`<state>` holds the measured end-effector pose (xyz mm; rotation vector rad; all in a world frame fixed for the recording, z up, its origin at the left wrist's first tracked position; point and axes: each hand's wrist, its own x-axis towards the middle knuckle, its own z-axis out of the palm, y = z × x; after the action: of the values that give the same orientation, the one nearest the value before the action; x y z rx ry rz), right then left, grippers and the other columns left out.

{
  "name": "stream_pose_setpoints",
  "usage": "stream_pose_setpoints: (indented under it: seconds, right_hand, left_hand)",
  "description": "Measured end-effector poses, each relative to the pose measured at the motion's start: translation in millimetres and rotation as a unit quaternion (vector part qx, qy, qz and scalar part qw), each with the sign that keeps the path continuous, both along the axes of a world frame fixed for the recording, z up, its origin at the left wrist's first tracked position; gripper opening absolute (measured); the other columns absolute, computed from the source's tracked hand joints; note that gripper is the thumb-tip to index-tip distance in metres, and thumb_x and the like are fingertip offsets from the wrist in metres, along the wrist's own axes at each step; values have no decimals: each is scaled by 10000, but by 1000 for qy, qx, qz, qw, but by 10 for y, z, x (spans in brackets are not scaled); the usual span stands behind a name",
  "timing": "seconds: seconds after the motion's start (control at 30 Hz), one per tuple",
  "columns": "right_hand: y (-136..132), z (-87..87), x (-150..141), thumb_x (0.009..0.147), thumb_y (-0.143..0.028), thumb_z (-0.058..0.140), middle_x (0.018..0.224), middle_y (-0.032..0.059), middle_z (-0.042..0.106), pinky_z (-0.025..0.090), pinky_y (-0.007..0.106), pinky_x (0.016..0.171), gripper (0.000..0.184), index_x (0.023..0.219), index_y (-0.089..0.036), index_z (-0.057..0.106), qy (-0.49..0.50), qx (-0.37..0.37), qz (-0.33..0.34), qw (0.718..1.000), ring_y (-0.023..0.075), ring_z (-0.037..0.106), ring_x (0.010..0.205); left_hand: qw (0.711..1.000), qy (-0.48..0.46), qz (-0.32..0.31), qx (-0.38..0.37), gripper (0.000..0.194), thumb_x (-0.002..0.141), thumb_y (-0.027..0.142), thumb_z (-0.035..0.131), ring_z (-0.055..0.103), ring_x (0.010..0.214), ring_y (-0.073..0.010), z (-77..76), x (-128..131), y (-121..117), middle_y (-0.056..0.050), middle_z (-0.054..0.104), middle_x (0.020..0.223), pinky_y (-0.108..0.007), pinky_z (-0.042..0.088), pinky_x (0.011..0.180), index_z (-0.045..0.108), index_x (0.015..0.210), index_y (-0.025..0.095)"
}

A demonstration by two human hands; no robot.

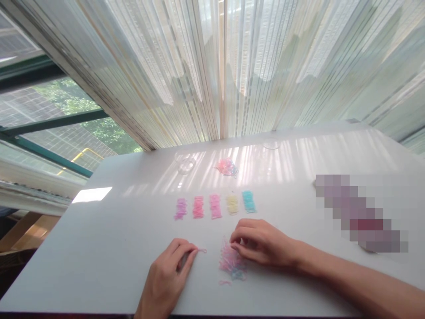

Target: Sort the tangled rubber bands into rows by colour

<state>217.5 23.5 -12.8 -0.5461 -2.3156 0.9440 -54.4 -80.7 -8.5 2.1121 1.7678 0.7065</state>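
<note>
My left hand (171, 270) rests low on the white table, its thumb and forefinger pinching one end of a thin pink loop (202, 250), which looks like a small elastic band. Over the top edge of a loose pile of pink and pale blue loops (230, 261) is my right hand (259, 243), fingertips drawn together; what they hold, if anything, is hidden. A single pink loop (225, 282) lies just below the pile. Beyond my hands runs a row of sorted bundles: purple (181, 208), coral pink (198, 207), pink (215, 206), yellow (232, 205) and turquoise (249, 202).
Farther back sits a mixed heap of pink and blue loops (227, 167), with a clear round dish (186, 165) to its left. A blurred-out object (360, 215) lies at the right. Striped curtains (219, 66) hang along the table's far edge.
</note>
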Motion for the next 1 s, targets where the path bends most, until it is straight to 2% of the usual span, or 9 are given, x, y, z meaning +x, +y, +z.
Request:
stream_pose_setpoints:
  seconds: [0.23, 0.37, 0.57, 0.7, 0.87, 1.0]
  right_hand:
    - [-6, -8, 9, 1000, -224, 549, 788, 34, 658, 451, 243, 655, 182, 943, -166, 712, -4, -4, -3, 1000, 139, 576, 695]
    - [-10, -47, 8, 982, -209, 566, 787, 28, 649, 441, 245, 661, 156, 927, -171, 707, -4, -1, -7, 1000, 139, 569, 697]
    - [1, -61, 6, 958, -190, 587, 794, 24, 627, 432, 246, 664, 119, 941, -171, 703, -13, -3, -16, 1000, 140, 554, 697]
    - [-6, -30, 15, 954, -210, 608, 816, 29, 627, 435, 251, 675, 110, 963, -171, 711, -31, -5, -12, 999, 145, 556, 715]
    - [-11, -5, 25, 930, -245, 667, 835, 34, 652, 448, 249, 687, 146, 1041, -163, 716, -23, -11, -4, 1000, 149, 571, 734]
    - [-7, -2, 29, 968, -277, 638, 827, 37, 661, 452, 244, 682, 146, 1015, -167, 721, -10, -16, 0, 1000, 146, 578, 729]
  left_hand:
    - [995, -73, -65, 11, 150, 1038, 204, 535, 636, 675, -131, 22, 343, 107, -23, 694, 887, -221, 514, 626, 661, 956, 215]
    - [991, -100, -83, 16, 107, 1019, 184, 570, 592, 642, -122, 59, 440, 151, -17, 679, 878, -218, 499, 614, 652, 956, 213]
    - [988, -137, -68, 7, 82, 1005, 174, 573, 586, 650, -121, 8, 453, 170, -20, 691, 899, -215, 508, 624, 645, 997, 213]
    - [987, -158, -35, 19, 74, 974, 165, 600, 523, 548, -99, -4, 488, 171, 21, 658, 764, -193, 468, 539, 658, 955, 206]
    - [985, -168, -35, 23, 74, 948, 156, 622, 485, 520, -93, -8, 521, 193, 30, 641, 717, -187, 425, 489, 671, 914, 200]
    - [984, -174, -35, 28, 70, 929, 142, 643, 459, 505, -88, -68, 516, 201, 32, 645, 714, -188, 405, 473, 678, 919, 201]
